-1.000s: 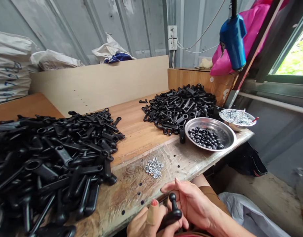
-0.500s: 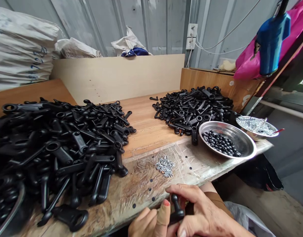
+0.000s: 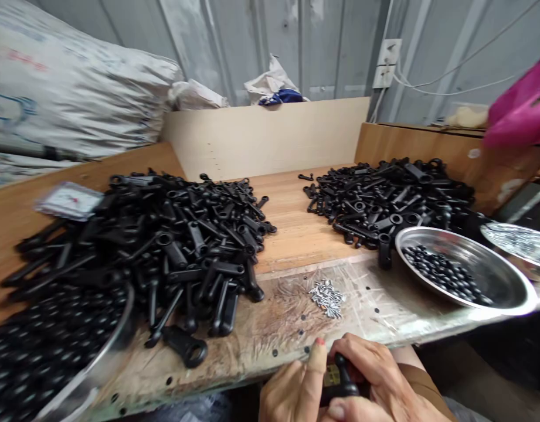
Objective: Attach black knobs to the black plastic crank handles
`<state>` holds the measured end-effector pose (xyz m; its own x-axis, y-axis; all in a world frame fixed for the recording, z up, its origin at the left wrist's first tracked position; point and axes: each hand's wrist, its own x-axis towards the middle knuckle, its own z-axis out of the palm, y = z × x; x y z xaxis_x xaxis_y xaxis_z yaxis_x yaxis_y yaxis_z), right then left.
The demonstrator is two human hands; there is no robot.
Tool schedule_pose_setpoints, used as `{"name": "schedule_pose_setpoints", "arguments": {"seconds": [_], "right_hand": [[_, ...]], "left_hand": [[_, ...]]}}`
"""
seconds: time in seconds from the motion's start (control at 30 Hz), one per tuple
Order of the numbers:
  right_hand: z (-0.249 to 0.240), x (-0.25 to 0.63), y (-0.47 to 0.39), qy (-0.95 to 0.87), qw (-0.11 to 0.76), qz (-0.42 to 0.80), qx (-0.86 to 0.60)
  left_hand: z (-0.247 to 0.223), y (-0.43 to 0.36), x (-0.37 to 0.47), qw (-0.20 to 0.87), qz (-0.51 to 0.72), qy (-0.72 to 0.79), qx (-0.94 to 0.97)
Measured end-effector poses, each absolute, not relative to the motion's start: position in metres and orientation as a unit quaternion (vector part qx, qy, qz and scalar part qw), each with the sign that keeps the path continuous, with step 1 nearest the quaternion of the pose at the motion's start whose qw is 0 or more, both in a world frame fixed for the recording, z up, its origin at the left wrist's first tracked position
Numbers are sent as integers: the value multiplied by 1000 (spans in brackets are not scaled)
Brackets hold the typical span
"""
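My left hand (image 3: 294, 390) and my right hand (image 3: 377, 378) are together at the table's front edge. Both are closed around a black crank handle (image 3: 345, 384), whose rounded stem points up between them. Fingers cover most of the handle, and its lower part is cut off by the frame. Behind it shows a small yellowish patch (image 3: 332, 375) that I cannot identify. On my left thumb there is a tan wrap, with a red tip beyond it. A little pile of silver pins (image 3: 326, 298) lies on the plastic-covered table just beyond my hands.
Heaps of black crank handles lie at left (image 3: 199, 234) and right (image 3: 375, 199). A metal bowl (image 3: 511, 293) holds black balls, and a second bowl (image 3: 126, 319) at lower left is full of them. A dish of silver pieces (image 3: 520, 240) sits far right. Boards (image 3: 270, 140) enclose the back.
My view has swung left, so the table's contents appear farther right and the lower-left bowl shows more. Both hands still grip the crank handle, with slightly more of its stem base showing.
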<state>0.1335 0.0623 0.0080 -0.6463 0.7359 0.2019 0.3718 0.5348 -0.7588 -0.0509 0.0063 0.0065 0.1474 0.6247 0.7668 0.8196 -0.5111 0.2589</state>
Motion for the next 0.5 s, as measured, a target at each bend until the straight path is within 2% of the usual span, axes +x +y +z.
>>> {"name": "schedule_pose_setpoints", "arguments": {"seconds": [0.13,0.27,0.3,0.37,0.43,0.5], "right_hand": [[29,131,79,-849,165,376,-334],[81,119,126,-864,118,358,-335],[98,118,147,-867,148,335,-339],[136,123,192,-849,266,246,-384],[176,139,232,-776,372,104,-499],[209,160,253,-714,434,24,-549]], "left_hand": [[17,-6,-104,184,-311,-557,-748],[16,-4,-162,306,-270,-606,-683],[15,3,-172,328,-260,-606,-677],[16,23,-183,353,-227,-591,-689],[20,46,-184,346,-174,-578,-718],[27,67,-179,311,-107,-593,-735]]}}
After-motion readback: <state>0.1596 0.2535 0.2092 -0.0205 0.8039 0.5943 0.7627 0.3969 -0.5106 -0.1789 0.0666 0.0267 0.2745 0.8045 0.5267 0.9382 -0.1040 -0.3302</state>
